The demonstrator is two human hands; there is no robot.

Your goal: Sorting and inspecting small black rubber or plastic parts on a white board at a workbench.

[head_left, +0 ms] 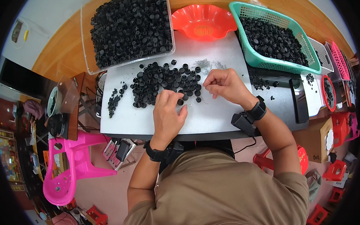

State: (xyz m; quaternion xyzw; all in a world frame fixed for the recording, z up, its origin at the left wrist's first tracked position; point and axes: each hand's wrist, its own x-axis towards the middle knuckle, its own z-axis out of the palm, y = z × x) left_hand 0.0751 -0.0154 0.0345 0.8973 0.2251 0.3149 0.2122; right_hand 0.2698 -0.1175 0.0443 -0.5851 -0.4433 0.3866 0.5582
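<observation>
Black caps (150, 89) | left hand (168, 115) parted, beside them | right hand (230, 86) pinched, contents unclear

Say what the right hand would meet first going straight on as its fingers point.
The right hand would likely meet the nearest round black pieces, just to its left; whether it would pass above them is unclear.

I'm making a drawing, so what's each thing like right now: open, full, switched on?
Clear plastic bin, open, heaped with black parts
Green basket, open, holding black parts
Red wavy bowl, open, right side up
Black caps, loosely piled
Flat screen, dark
Cardboard box, unclear whether open
Wrist straps, fastened
Left hand, fingers bent by the caps
Right hand, fingers curled; contents unclear
</observation>
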